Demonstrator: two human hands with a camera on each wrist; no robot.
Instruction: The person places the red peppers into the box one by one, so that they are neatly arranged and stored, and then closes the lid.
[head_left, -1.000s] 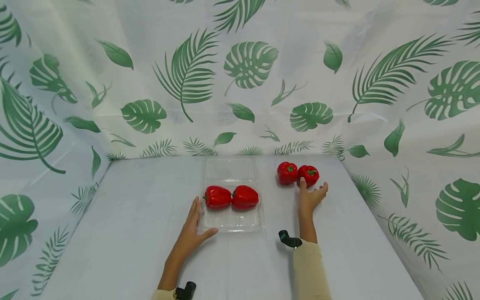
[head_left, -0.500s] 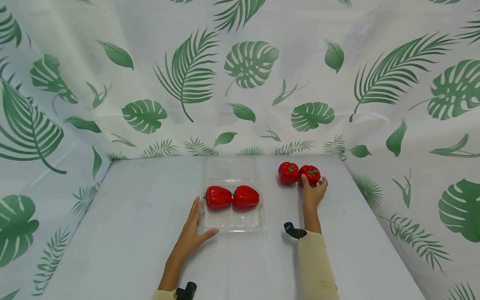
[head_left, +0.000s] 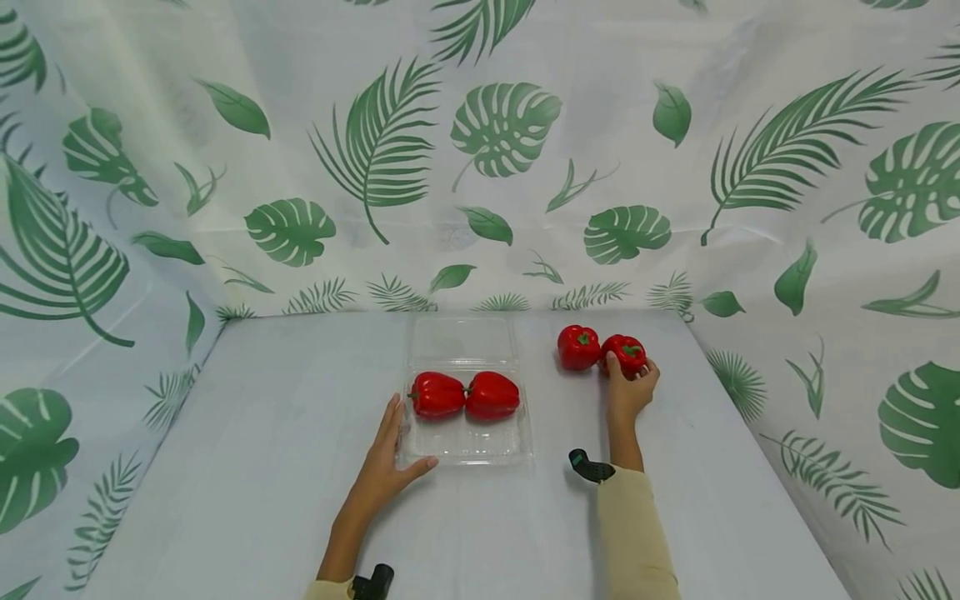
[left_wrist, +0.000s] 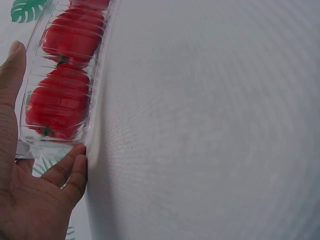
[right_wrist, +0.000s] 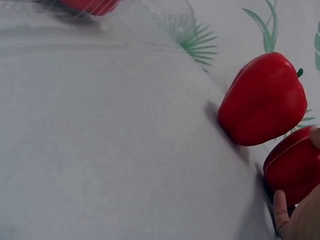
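Two red bell peppers (head_left: 492,396) lie on their sides, end to end, in a clear plastic clamshell box (head_left: 465,446) whose lid is folded back. Along the box's left side rest the fairly straight fingers of my left hand (head_left: 382,467), the thumb spread near its front corner; the left wrist view shows the hand (left_wrist: 35,205) at the box's end. On the right, my right hand (head_left: 628,396) grips a bell pepper (head_left: 628,348), thumb on its left, fingers on its right. Just left of it stands another red bell pepper (head_left: 577,347), stem up.
A white table (head_left: 247,467) carries everything. Leaf-patterned sheeting (head_left: 405,275) rises behind it and along both sides. The transparent lid (head_left: 461,340) lies flat behind the box.
My right hand has reached forward and right, and its fingers have closed around the right-hand bell pepper, which now tilts and sits slightly further right. The left hand stays put.
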